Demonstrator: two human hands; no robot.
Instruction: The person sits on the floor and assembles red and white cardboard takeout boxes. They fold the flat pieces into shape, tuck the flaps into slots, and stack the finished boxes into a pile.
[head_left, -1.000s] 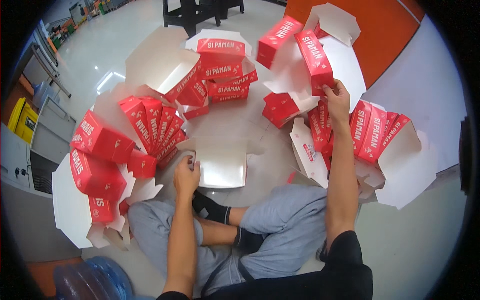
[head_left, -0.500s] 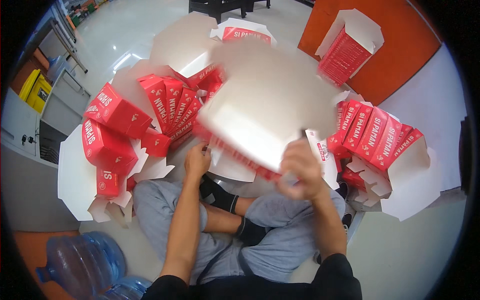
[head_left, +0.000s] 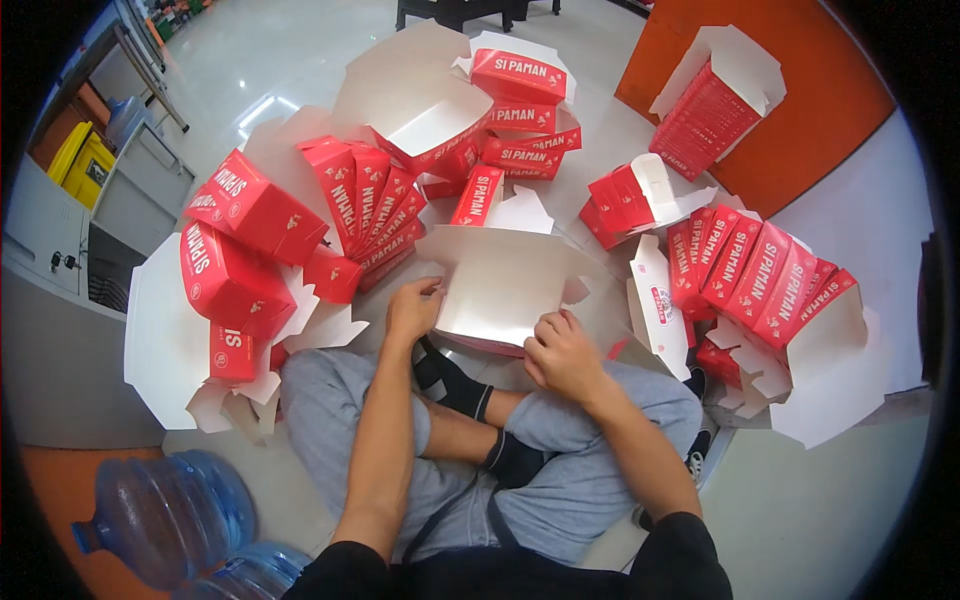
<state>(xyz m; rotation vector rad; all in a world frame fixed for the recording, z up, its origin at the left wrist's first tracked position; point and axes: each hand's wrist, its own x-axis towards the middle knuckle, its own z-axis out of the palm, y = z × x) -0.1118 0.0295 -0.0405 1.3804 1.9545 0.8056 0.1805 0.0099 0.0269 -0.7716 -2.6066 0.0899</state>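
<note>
An open red and white cardboard food box sits low in front of my crossed legs, its pale inside facing up. My left hand grips the box's left edge, fingers bent round the side. On the near right corner, my right hand is closed with bent fingertips on the wall. A wide white flap rises at the far side of this box. Just beyond it stands a small red box. Right of my right hand, a white box panel leans by a row of red boxes.
Red boxes pile up at left, beside a fanned row. A large open box and stacked boxes lie farther off. A nested stack stands by an orange panel. Blue water bottles lie at lower left.
The blurred box raised in my right hand is no longer in the air. My right hand has come down and left onto the low open box. My left hand has shifted slightly right.
</note>
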